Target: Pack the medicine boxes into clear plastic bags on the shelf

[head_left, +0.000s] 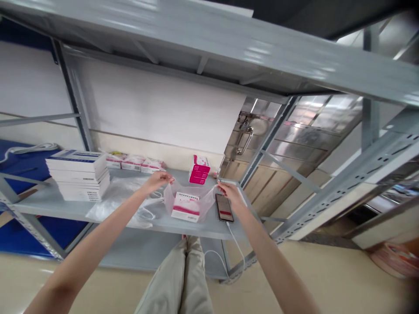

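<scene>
A thin translucent plastic bag (208,201) is stretched between my two hands above the grey shelf. My left hand (159,181) pinches its left edge, and my right hand (230,192) grips the opposite edge. Inside or behind the film, a white and magenta box (186,207) lies at the shelf's front; which of the two I cannot tell. Behind the bag stands another magenta and white box (199,169), upright. Right of the bag, below my right hand, lies a phone (224,207) with its screen lit and a white cable plugged in.
Stacked white boxes (78,174) stand at the left of the shelf (183,227). Loose clear plastic bags (119,200) lie beside them. Several small pink and white boxes (132,162) line the back. Metal uprights (268,139) and an upper shelf beam (229,41) frame the space.
</scene>
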Tool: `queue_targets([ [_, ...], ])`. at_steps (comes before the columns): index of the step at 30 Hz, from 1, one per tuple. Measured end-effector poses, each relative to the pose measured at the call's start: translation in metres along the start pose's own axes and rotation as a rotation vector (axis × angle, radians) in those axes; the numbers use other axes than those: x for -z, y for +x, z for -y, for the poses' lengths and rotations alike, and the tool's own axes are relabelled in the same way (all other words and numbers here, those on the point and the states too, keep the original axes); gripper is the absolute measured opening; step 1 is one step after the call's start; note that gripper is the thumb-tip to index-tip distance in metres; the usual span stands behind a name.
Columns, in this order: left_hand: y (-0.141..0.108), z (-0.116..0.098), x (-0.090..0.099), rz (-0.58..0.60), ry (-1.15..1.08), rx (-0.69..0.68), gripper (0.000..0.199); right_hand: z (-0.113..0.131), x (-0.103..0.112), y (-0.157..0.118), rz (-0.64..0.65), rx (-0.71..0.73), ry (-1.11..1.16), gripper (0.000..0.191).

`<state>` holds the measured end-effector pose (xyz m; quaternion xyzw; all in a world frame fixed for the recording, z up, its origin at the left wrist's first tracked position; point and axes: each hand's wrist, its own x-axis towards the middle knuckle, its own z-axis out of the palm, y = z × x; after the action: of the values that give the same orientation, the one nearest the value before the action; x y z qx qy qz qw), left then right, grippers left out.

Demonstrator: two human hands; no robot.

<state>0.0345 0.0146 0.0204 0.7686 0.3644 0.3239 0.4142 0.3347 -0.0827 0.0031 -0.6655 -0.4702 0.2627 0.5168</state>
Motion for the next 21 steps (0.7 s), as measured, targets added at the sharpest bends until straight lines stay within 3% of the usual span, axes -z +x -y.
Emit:
queue_targets([
  [3, 0.000, -0.004, -0.008, -0.015, 0.048, -0.051, 0.028, 0.000, -0.024, -0.003, -0.247, 0.136, -0.097, 0.045],
  [5, -0.002, -0.004, -0.012, -0.008, 0.047, -0.060, 0.027, -0.002, -0.032, -0.004, -0.282, 0.166, -0.141, 0.049],
  [9, -0.010, -0.002, -0.011, 0.001, 0.055, -0.069, 0.027, -0.005, -0.027, -0.006, -0.027, 0.075, 0.044, 0.057],
  [12, -0.012, -0.005, -0.017, 0.003, 0.142, -0.127, 0.024, -0.007, -0.030, -0.012, 0.177, 0.166, 0.055, 0.055],
  [18, -0.001, -0.034, -0.057, 0.132, 0.454, -0.405, 0.013, -0.012, -0.083, -0.018, 0.527, 0.273, -0.079, 0.038],
  [21, 0.004, -0.036, -0.064, 0.222, 0.417, -0.409, 0.014, -0.017, -0.100, -0.015, 0.502, 0.248, 0.020, 0.043],
])
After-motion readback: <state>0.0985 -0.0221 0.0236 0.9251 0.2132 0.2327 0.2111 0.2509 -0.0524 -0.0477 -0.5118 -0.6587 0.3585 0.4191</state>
